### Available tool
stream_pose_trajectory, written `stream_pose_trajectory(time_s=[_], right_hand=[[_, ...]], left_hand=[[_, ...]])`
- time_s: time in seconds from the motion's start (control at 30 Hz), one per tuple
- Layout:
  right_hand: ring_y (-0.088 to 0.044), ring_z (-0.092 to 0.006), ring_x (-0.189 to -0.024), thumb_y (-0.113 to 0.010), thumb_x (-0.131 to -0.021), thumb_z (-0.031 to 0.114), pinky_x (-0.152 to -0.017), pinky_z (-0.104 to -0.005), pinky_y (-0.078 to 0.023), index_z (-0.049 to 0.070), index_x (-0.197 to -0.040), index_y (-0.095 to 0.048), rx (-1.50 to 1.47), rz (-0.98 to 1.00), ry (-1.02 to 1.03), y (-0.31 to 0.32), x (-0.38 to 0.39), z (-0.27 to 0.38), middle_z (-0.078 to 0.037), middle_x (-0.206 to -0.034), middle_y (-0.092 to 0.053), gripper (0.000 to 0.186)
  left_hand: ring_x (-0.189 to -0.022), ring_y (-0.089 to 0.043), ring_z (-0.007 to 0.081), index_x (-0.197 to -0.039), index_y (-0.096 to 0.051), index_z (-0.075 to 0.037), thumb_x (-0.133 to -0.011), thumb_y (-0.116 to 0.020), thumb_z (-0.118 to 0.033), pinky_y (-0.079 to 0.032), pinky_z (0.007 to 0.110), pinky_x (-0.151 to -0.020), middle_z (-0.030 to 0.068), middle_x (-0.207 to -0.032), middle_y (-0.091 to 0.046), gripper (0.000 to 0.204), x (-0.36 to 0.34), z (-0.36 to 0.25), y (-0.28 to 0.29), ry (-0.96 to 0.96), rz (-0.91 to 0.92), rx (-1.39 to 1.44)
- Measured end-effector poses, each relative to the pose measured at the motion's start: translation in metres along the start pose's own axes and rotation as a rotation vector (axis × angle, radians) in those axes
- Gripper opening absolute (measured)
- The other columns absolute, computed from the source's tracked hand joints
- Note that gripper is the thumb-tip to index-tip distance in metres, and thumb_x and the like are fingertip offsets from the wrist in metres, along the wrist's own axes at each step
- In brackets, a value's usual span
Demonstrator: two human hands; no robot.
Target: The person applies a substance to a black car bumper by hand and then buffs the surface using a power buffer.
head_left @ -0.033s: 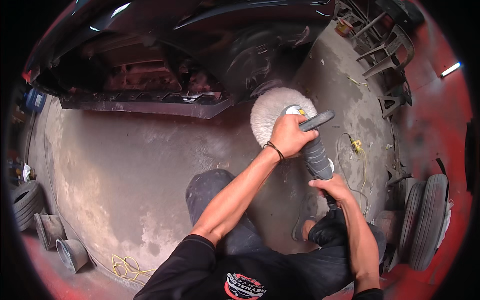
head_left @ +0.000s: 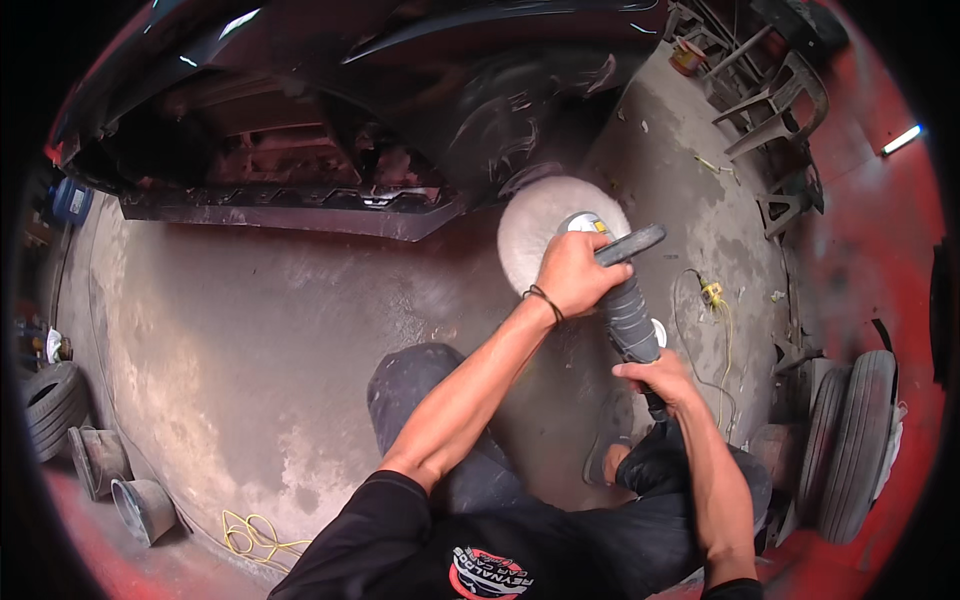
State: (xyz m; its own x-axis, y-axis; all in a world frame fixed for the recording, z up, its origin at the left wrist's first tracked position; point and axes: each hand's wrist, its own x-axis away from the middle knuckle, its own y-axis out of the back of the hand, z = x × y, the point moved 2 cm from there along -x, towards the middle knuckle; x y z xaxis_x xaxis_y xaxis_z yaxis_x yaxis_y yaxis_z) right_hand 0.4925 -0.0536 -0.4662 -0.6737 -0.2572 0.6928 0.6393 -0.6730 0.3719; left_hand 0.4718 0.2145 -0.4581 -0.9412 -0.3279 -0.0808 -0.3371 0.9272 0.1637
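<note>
My left hand (head_left: 575, 275) is closed round the front of a grey polisher (head_left: 630, 315), beside its side handle (head_left: 630, 242). My right hand (head_left: 655, 375) grips the tool's rear end lower down. The large white wool pad (head_left: 532, 230) looks smooth and blurred, at the lower edge of a dark glossy car panel (head_left: 470, 90) with pale smears; whether they touch I cannot tell. Left of the smears, the car's underside (head_left: 280, 150) is open, with a long dark sill (head_left: 280, 216) along it. My legs are bent below my arms.
The concrete floor (head_left: 230, 330) carries a yellow cord (head_left: 255, 535) at lower left and a yellow connector (head_left: 712, 292) at right. Tyres lie at left (head_left: 55, 405) and stand at right (head_left: 855, 440). Buckets (head_left: 145, 505) sit lower left; stacked chairs (head_left: 775, 115) are upper right, near a red wall.
The polisher and both my hands have shifted very slightly left. The pad's fibres look smoother and more blurred than in the earlier frame.
</note>
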Motion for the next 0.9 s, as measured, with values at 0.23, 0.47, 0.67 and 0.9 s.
stream_pose_trajectory(time_s=[0.23, 0.47, 0.67, 0.9], right_hand=[[-0.060, -0.0135, -0.058, -0.093, -0.079, 0.017, -0.056, -0.0328, -0.047, 0.005, -0.085, -0.068, 0.092, -0.020, 0.017, -0.007, -0.023, -0.008, -0.001, -0.070, -0.064, 0.028], [-0.059, -0.0119, -0.057, -0.092, -0.080, 0.019, -0.055, -0.0317, -0.047, 0.006, -0.082, -0.070, 0.163, 0.142, 0.028, 0.021, -0.047, 0.024, 0.000, -0.069, -0.063, 0.025], [-0.060, -0.0117, -0.058, -0.091, -0.081, 0.020, -0.054, -0.0314, -0.047, 0.008, -0.082, -0.071, 0.168, 0.232, 0.066, 0.063, -0.099, 0.038, 0.000, -0.069, -0.064, 0.023], [-0.059, -0.0108, -0.060, -0.092, -0.077, 0.017, -0.054, -0.0316, -0.045, 0.006, -0.082, -0.075, 0.197, 0.261, 0.150, 0.093, -0.141, 0.052, 0.001, -0.071, -0.066, 0.021]], left_hand=[[-0.078, -0.076, 0.0196, -0.106, -0.084, 0.004, -0.087, -0.090, -0.025, -0.060, 0.041, -0.079, 0.0164, -0.083, -0.080, 0.035, -0.006, 0.019, 0.002, 0.032, 0.000, -0.048], [-0.073, -0.075, 0.0219, -0.100, -0.085, 0.003, -0.084, -0.089, -0.026, -0.058, 0.041, -0.074, 0.0167, -0.079, -0.078, 0.033, -0.027, 0.017, 0.005, 0.070, -0.142, -0.141], [-0.077, -0.077, 0.0194, -0.105, -0.086, 0.002, -0.086, -0.088, -0.027, -0.059, 0.040, -0.078, 0.0152, -0.082, -0.080, 0.035, -0.065, 0.017, -0.017, 0.095, -0.224, -0.227], [-0.079, -0.080, 0.0334, -0.100, -0.086, 0.002, -0.081, -0.088, -0.030, -0.060, 0.044, -0.078, 0.0222, -0.085, -0.080, 0.037, -0.088, 0.008, -0.034, 0.121, -0.335, -0.240]])
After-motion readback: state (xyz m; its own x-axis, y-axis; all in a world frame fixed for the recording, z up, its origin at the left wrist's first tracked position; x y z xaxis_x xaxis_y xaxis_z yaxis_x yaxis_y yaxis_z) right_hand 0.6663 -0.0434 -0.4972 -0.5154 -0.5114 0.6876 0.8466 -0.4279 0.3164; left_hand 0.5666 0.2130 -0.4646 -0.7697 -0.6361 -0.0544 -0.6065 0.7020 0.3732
